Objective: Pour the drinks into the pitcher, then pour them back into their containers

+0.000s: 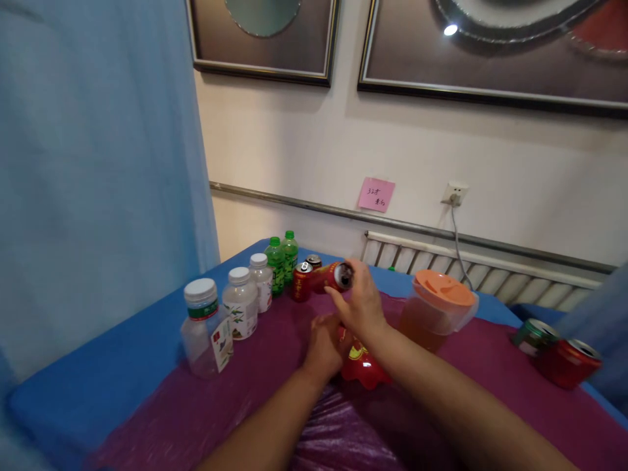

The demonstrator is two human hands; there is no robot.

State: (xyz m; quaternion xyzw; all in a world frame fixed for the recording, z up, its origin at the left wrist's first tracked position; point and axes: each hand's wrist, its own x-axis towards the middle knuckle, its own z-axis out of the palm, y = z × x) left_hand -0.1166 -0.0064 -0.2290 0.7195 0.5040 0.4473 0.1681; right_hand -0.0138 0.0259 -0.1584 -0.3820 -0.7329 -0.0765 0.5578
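Observation:
My right hand (360,301) is closed round a red drink can (331,277), held on its side above the table with its top facing right. My left hand (324,347) is closed on a red object (362,364) with a yellow label, resting on the purple cloth (206,412) just below the right hand. What that red object is I cannot make out.
Three clear bottles with white caps (206,327), two green bottles (282,261) and two upright red cans (301,280) stand at the back left. A pitcher with an orange lid (439,311) stands right of my hands. Two cans (564,360) lie far right. A blue curtain hangs left.

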